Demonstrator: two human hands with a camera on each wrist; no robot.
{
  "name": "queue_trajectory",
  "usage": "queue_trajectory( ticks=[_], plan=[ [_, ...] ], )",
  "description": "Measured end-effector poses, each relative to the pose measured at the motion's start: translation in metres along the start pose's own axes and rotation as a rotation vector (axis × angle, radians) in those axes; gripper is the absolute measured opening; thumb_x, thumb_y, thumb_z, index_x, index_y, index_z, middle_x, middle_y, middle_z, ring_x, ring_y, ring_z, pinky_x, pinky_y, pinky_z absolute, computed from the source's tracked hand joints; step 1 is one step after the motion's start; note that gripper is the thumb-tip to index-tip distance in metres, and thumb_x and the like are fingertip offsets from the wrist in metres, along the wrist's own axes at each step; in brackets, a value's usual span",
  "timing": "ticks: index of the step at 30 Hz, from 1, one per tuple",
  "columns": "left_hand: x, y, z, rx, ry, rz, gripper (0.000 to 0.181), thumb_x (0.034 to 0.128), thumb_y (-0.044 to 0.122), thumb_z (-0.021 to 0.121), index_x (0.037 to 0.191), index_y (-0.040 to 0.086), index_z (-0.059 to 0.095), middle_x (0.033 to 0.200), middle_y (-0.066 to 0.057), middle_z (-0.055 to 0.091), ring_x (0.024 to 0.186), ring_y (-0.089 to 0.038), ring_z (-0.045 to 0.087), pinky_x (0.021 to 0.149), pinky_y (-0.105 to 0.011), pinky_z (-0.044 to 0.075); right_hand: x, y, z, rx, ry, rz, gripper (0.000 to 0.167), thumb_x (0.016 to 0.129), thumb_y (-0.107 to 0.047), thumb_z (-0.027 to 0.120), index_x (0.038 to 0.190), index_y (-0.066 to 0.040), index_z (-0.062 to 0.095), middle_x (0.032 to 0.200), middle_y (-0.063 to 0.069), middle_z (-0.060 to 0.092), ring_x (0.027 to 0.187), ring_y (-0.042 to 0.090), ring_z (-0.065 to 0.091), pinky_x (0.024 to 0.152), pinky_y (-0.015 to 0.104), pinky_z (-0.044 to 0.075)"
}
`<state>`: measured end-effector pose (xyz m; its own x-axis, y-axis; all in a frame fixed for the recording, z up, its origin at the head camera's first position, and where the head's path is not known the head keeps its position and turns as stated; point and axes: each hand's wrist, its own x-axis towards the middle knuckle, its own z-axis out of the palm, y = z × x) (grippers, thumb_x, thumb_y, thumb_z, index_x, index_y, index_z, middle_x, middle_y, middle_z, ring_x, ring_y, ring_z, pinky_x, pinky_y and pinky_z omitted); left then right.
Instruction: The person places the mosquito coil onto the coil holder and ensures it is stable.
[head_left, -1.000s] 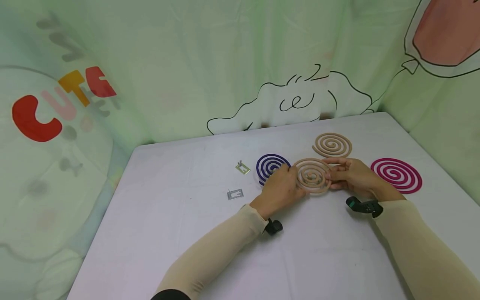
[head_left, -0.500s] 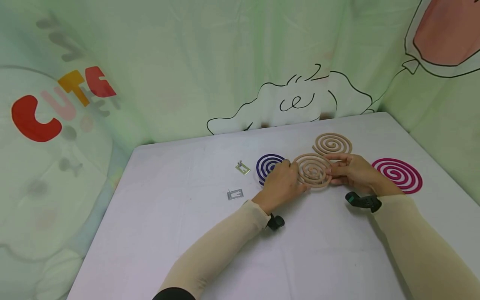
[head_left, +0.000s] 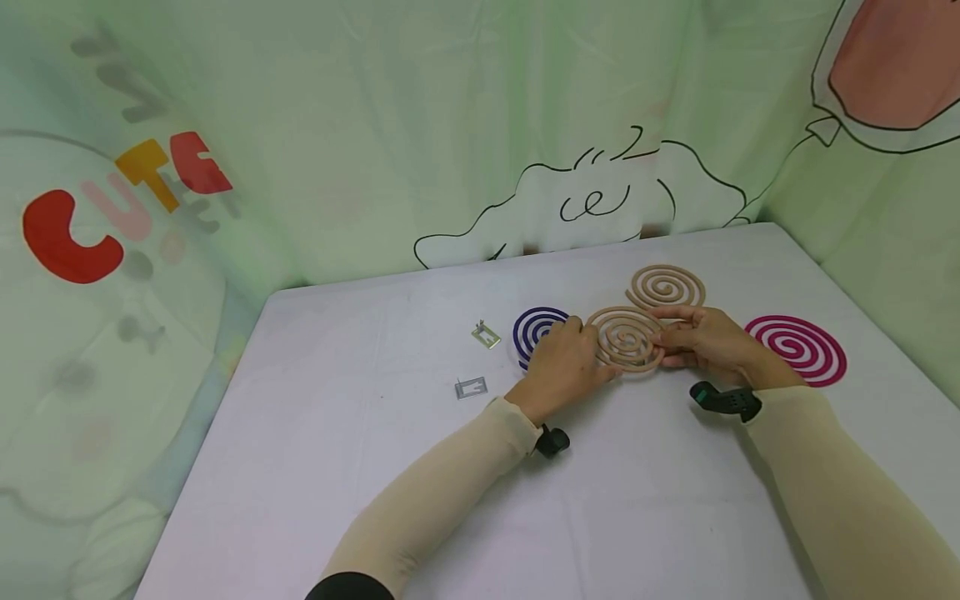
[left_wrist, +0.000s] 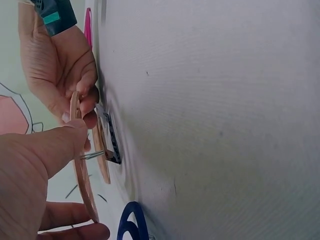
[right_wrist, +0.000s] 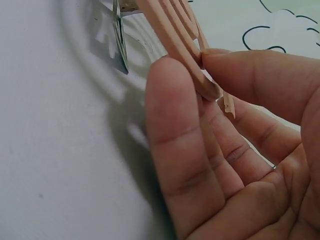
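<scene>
A tan mosquito coil (head_left: 624, 337) is held a little above the table between both hands. My left hand (head_left: 566, 367) pinches its left edge, with the thumb (left_wrist: 65, 140) against it in the left wrist view. My right hand (head_left: 712, 346) pinches the right edge between thumb and finger; the coil's rim (right_wrist: 172, 42) shows there in the right wrist view. Under the coil is a metal coil stand (left_wrist: 114, 137), whose thin prong (left_wrist: 92, 155) reaches up to the coil. Whether the prong passes into the coil is unclear. A blue coil (head_left: 528, 332) lies partly hidden behind my left hand.
Another tan coil (head_left: 666, 285) lies behind the held one, and a magenta coil (head_left: 806, 350) lies right of my right hand. Two loose metal stands, one gold-coloured (head_left: 486, 335) and one grey (head_left: 471, 388), sit left of the blue coil on the white-covered table (head_left: 337, 467).
Over the first half second both hands shifted slightly up and away with the tan coil, toward the rear tan coil. Since then they have barely moved.
</scene>
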<state>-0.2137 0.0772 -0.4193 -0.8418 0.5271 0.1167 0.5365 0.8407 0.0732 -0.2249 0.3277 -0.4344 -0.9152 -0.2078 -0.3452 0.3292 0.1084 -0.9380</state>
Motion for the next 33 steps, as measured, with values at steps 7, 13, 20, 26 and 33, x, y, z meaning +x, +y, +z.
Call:
queue_trajectory(
  ticks=[7, 13, 20, 26, 33],
  plan=[
    [-0.002, -0.001, -0.003, 0.029, -0.031, 0.018, 0.067, 0.0933, 0.067, 0.066, 0.131, 0.011, 0.068, 0.11, -0.001, 0.061, 0.096, -0.016, 0.059, 0.081, -0.029, 0.052, -0.001, -0.002, 0.007, -0.055, 0.012, 0.022, 0.065, 0.105, -0.015, 0.065, 0.158, 0.0, 0.031, 0.087, -0.004, 0.076, 0.076, 0.009, 0.072, 0.071, 0.027, 0.062],
    [-0.003, -0.002, -0.003, 0.025, -0.06, 0.019, 0.07, 0.0939, 0.07, 0.062, 0.133, 0.012, 0.067, 0.114, -0.001, 0.062, 0.099, -0.016, 0.059, 0.084, -0.029, 0.052, 0.0, -0.001, 0.012, -0.102, -0.008, 0.058, 0.07, 0.105, -0.02, 0.064, 0.16, 0.001, 0.026, 0.086, -0.002, 0.074, 0.072, 0.009, 0.072, 0.069, 0.029, 0.062],
    [-0.004, -0.002, -0.004, 0.015, -0.072, 0.018, 0.071, 0.0925, 0.07, 0.063, 0.134, 0.013, 0.067, 0.119, -0.001, 0.064, 0.104, -0.018, 0.061, 0.088, -0.031, 0.053, -0.005, 0.0, 0.014, -0.133, -0.044, 0.089, 0.071, 0.107, -0.025, 0.061, 0.161, 0.0, 0.022, 0.086, 0.003, 0.075, 0.072, 0.014, 0.074, 0.071, 0.034, 0.063],
    [-0.006, -0.002, -0.004, 0.013, -0.053, 0.033, 0.068, 0.092, 0.068, 0.066, 0.13, 0.012, 0.069, 0.116, -0.002, 0.065, 0.102, -0.018, 0.063, 0.087, -0.03, 0.053, -0.009, -0.002, 0.015, -0.16, -0.058, 0.085, 0.073, 0.108, -0.028, 0.06, 0.162, 0.0, 0.019, 0.09, 0.006, 0.076, 0.078, 0.018, 0.076, 0.075, 0.036, 0.063],
    [-0.005, -0.002, -0.004, 0.015, -0.048, 0.018, 0.068, 0.0914, 0.066, 0.068, 0.132, 0.012, 0.068, 0.115, -0.002, 0.064, 0.103, -0.018, 0.062, 0.087, -0.03, 0.052, -0.007, -0.001, 0.017, -0.167, -0.034, 0.053, 0.076, 0.109, -0.024, 0.058, 0.164, 0.002, 0.014, 0.096, 0.002, 0.073, 0.084, 0.014, 0.075, 0.079, 0.034, 0.063]
  ],
)
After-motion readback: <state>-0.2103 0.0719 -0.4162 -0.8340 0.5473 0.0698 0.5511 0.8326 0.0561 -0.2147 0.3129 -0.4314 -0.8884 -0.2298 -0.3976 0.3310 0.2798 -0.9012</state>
